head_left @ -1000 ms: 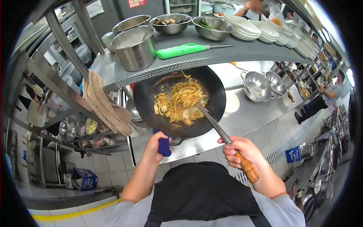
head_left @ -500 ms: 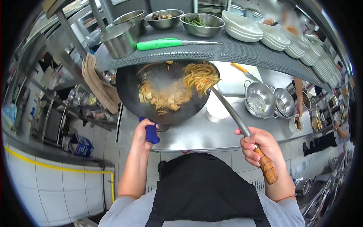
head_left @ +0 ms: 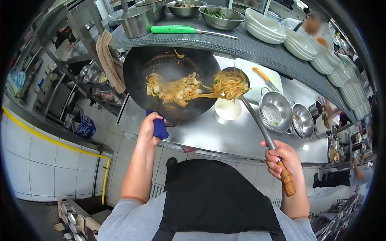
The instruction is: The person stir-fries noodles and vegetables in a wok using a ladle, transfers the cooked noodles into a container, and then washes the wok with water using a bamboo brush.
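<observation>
My left hand [head_left: 148,130] is closed around a folded dark-blue cloth [head_left: 160,129] at the handle of a black wok [head_left: 134,76]. Fried noodles [head_left: 179,91] lie in the wok with light steam over them. In my right hand [head_left: 284,157] is the wooden grip of a long metal ladle [head_left: 257,119]. Its bowl is heaped with noodles [head_left: 230,85] just past the wok's right rim, some strands trailing back over that rim. Below the ladle, a white round container [head_left: 227,113] stands on the steel counter, partly covered from view.
Metal strainers [head_left: 276,110] stand right of the container, near a white cutting board [head_left: 245,94] with an orange-handled knife [head_left: 262,75]. The shelf above holds a green lighter [head_left: 175,29], steel bowls [head_left: 223,19] and stacked white dishes [head_left: 264,28]. Another person [head_left: 311,26] is behind it.
The ladle with its noodles has moved right, from over the wok to beyond its rim near the white container. The view has shifted, and the wok sits slightly higher in it.
</observation>
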Demonstrator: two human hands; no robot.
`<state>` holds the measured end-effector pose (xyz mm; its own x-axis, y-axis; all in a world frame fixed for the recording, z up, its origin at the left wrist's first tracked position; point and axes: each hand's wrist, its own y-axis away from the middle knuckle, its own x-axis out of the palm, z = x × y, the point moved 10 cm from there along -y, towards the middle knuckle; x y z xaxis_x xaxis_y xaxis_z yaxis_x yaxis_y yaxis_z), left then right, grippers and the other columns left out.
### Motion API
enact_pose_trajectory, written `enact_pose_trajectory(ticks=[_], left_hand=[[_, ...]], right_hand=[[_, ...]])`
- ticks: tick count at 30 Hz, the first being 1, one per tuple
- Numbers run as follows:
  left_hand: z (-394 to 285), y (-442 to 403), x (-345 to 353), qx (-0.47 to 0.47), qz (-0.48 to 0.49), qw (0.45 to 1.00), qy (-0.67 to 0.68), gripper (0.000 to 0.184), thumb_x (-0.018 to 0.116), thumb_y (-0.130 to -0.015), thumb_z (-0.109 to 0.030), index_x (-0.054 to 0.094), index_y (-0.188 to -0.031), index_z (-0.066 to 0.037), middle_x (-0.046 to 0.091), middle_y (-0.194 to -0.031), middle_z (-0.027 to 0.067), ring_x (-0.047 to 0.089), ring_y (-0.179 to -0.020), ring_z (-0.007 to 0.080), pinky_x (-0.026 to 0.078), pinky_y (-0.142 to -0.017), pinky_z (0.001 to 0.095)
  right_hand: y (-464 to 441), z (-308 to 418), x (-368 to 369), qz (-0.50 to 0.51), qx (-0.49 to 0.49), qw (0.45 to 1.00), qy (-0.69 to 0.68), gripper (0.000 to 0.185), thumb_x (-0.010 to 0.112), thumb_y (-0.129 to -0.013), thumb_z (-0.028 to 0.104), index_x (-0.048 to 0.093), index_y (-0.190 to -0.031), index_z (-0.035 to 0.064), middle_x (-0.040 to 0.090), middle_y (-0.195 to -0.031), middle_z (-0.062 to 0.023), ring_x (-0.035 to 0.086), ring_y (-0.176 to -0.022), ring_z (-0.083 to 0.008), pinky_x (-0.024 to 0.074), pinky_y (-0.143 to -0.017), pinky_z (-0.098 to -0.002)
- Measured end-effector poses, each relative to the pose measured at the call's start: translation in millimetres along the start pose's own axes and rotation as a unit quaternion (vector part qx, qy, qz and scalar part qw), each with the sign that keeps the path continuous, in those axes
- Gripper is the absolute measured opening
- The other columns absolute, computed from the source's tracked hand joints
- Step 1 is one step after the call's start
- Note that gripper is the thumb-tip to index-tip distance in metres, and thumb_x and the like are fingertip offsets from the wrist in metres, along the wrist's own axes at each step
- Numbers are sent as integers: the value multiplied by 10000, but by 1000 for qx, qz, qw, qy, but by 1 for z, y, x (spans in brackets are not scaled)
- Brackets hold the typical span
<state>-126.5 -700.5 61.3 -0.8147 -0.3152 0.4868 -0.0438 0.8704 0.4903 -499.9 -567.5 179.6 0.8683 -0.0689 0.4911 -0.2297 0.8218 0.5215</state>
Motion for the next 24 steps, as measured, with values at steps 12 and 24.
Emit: enact_pose_trajectory(ticks=[12,24], left_hand=[[6,-2,5,19,-3,1000,-18,112,608,-741,-128,564,-816,-58,586,-737,65,568,-629,173,456,-549,290],[7,2,11,49,-11,998,-26,102,605,-742,-86,564,-807,-20,575,-710,67,560,-612,177,447,-541,288]], right_hand=[[-20,-42,-64,-21,-4,994,111,347,503,-843,32,500,-1188,-4,423,-595,-12,423,-347,-110,358,-304,-257],[-41,-75,-109,-42,-57,964,256,356,497,-836,-10,478,-1192,-13,476,-608,-10,447,-395,-91,373,-381,-234]])
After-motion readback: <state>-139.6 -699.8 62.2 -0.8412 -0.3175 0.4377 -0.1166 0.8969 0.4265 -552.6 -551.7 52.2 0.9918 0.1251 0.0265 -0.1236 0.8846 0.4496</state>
